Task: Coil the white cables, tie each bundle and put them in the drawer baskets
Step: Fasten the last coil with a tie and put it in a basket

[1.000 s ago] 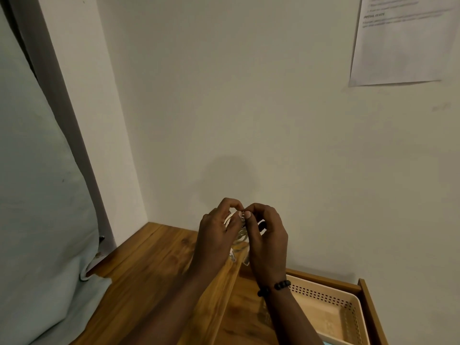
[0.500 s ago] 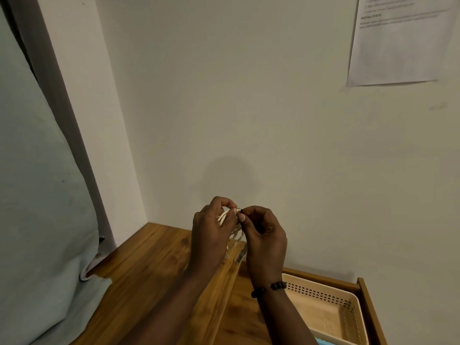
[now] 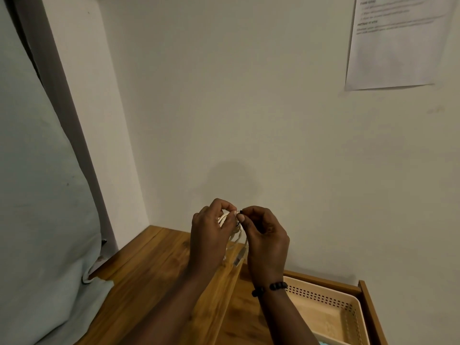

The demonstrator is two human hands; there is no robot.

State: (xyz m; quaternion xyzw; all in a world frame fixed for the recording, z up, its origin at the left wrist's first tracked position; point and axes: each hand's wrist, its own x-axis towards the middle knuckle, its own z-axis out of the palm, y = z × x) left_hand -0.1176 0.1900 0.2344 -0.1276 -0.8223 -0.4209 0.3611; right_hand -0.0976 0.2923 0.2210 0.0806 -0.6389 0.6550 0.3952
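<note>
A coiled white cable (image 3: 235,235) hangs between my two hands above the wooden top, its plug end (image 3: 239,258) dangling below. My left hand (image 3: 210,235) grips the coil from the left. My right hand (image 3: 265,241) pinches a thin black tie (image 3: 239,215) at the top of the bundle, thumb and forefinger closed on it. Most of the coil is hidden behind my fingers. A beige perforated basket (image 3: 323,298) sits in the open drawer (image 3: 368,307) at the lower right.
The wooden cabinet top (image 3: 151,272) runs to the wall at the left. A pale blue cushion or bedding (image 3: 42,220) presses against its left edge. A printed sheet of paper (image 3: 395,41) hangs on the wall at the upper right.
Both hands have drifted slightly left and apart; my right fingers now pull the black tie a little to the right of the coil. The plug end hangs lower and clearer.
</note>
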